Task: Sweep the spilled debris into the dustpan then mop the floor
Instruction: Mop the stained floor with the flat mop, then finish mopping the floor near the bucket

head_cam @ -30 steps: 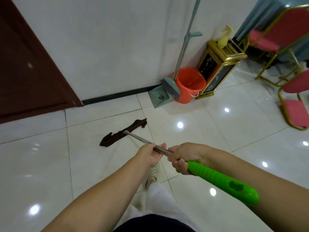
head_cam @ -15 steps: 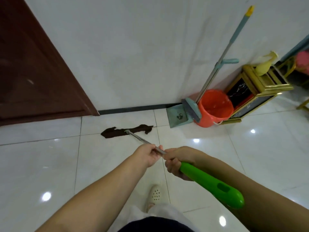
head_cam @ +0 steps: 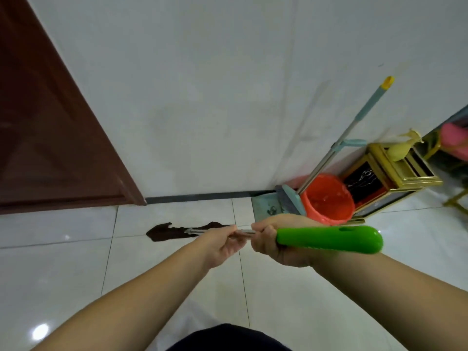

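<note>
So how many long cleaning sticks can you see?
2. The green-handled mop is gripped by the left hand and right hand. The teal broom leans on the wall beside the orange bucket.

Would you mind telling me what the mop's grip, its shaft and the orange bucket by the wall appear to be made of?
The green grip looks like glossy moulded plastic: uniform colour, a highlight along its top. The shaft seems bare metal, thin, grey and shiny. The orange bucket is probably plastic too: saturated colour and a smooth, faintly shiny wall, though blur leaves this open.
</note>
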### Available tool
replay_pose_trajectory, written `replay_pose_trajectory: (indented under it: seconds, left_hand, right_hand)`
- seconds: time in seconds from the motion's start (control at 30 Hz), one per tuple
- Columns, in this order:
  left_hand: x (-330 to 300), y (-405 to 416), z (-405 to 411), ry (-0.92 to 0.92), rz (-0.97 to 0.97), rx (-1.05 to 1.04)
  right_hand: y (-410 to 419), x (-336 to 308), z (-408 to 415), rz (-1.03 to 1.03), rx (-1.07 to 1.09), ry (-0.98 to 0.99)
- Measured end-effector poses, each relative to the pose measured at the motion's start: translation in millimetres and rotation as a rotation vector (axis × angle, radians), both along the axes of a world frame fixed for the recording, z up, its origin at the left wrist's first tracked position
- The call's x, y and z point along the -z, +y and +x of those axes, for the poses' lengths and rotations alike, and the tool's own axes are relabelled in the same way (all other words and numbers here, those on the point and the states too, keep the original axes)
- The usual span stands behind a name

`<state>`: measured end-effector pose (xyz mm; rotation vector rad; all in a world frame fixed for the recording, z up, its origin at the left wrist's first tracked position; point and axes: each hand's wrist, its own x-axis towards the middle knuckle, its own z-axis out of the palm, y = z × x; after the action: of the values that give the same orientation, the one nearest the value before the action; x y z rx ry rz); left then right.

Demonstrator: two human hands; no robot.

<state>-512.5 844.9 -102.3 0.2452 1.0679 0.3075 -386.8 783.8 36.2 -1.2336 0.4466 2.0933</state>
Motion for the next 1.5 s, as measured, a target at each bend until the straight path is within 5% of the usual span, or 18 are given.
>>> replay_pose_trajectory:
  seconds: [0.13, 0.23, 0.33, 0.4, 0.7, 1.03, 1.2, 1.5]
  left_hand:
    - [-8.2, 56.6, -14.4, 0.285, 0.394, 0.325]
    - [-11.1, 105.4, -30.3, 0.41, 0.993, 0.544]
    - [-23.4, 148.5, -48.1, 0.332, 1.463, 0.563]
    - [-26.6, 176.9, -58.8, 0.246, 1.577, 0.544]
    - [-19.4, 259.1, -87.4, 0.264, 1.436, 0.56]
    - [-26.7, 302.4, -89.2, 0.394, 1.39, 0.408]
    - [-31.3, 333.5, -76.0, 0.533, 1.353, 0.329]
    - [-21.1, 400.5, -52.1, 0.807, 1.299, 0.487]
  right_hand:
    - [58.1, -18.3, -9.0, 0.068, 0.045, -0.056]
    - [107.3, -30.6, -24.2, 0.186, 0.061, -0.121]
    - [151.9, -36.0, -42.4, 0.246, 0.039, -0.108]
    - [177.2, -34.4, -51.0, 0.3, -0.032, -0.2]
    - [260.8, -24.1, -76.2, 0.607, -0.163, -1.129]
    - [335.1, -11.8, -99.8, 0.993, -0.368, -1.387]
    - [378.1, -11.5, -98.6, 0.996, -0.39, -1.473]
    - [456.2, 10.5, -88.2, 0.96, -0.388, -1.513]
